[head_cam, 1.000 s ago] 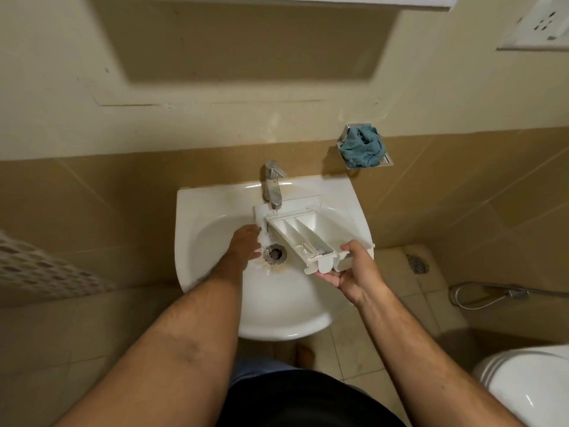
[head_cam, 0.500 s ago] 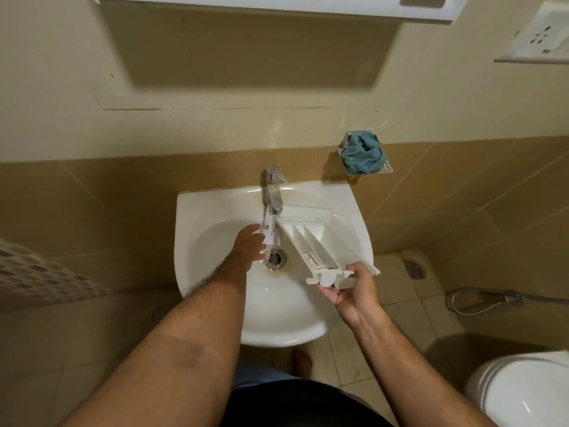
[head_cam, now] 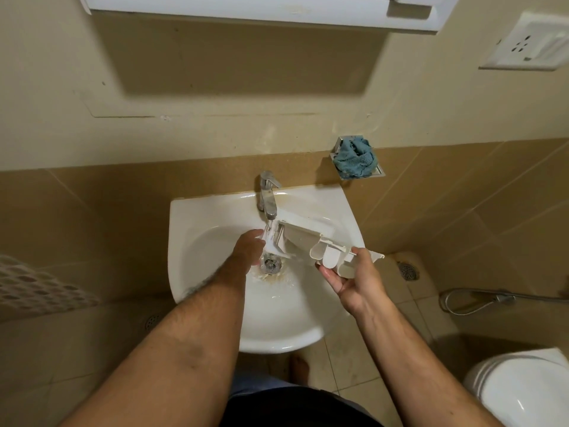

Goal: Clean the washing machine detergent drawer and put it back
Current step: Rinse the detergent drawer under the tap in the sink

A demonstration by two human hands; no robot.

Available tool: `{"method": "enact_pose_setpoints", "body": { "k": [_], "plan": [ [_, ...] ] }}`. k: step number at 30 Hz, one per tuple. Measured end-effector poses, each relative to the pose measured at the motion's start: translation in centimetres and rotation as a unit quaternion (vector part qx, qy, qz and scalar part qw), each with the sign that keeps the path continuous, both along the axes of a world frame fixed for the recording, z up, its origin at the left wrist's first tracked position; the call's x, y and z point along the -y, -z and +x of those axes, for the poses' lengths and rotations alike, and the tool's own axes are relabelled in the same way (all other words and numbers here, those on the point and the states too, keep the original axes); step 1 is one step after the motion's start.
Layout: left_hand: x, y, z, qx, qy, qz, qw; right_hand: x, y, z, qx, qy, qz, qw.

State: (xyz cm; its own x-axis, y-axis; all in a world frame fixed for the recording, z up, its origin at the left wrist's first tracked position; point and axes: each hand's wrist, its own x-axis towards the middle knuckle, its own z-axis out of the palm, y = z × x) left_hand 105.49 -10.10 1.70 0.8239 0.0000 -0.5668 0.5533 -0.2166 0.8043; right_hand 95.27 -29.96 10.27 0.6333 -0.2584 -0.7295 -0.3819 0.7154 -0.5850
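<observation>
White plastic detergent drawer (head_cam: 311, 241) | ribbed, tilted | right hand (head_cam: 354, 280) grips | ceramic sink (head_cam: 197, 217)

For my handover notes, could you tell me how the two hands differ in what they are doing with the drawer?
The right hand grips the detergent drawer at its front end, outside the stream; the left hand is at the drawer's far end, under the running tap. Whether the left grips it is unclear. Both are bare and over the sink.

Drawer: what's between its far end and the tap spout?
Head view: only running water. It falls from the tap past the drawer end, by the left hand, into the sink.
</observation>
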Motion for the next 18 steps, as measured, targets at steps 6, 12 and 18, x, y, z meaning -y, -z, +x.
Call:
{"method": "enact_pose_setpoints", "body": {
  "k": [6, 12, 18],
  "plan": [
    [0.4, 0.4, -0.2, -0.019, -0.021, -0.006, 1.0, 0.0, -0.4, 0.4, -0.005, -0.008, -0.011, 1.0],
    [0.1, 0.4, -0.2, -0.009, -0.004, 0.011, 1.0, 0.2, 0.0, 0.1, -0.002, -0.042, -0.03, 0.999],
    [-0.1, -0.6, 0.2, -0.073, -0.068, -0.016, 0.995, 0.5, 1.0, -0.5, -0.015, -0.114, -0.081, 0.99]
  ]
}}
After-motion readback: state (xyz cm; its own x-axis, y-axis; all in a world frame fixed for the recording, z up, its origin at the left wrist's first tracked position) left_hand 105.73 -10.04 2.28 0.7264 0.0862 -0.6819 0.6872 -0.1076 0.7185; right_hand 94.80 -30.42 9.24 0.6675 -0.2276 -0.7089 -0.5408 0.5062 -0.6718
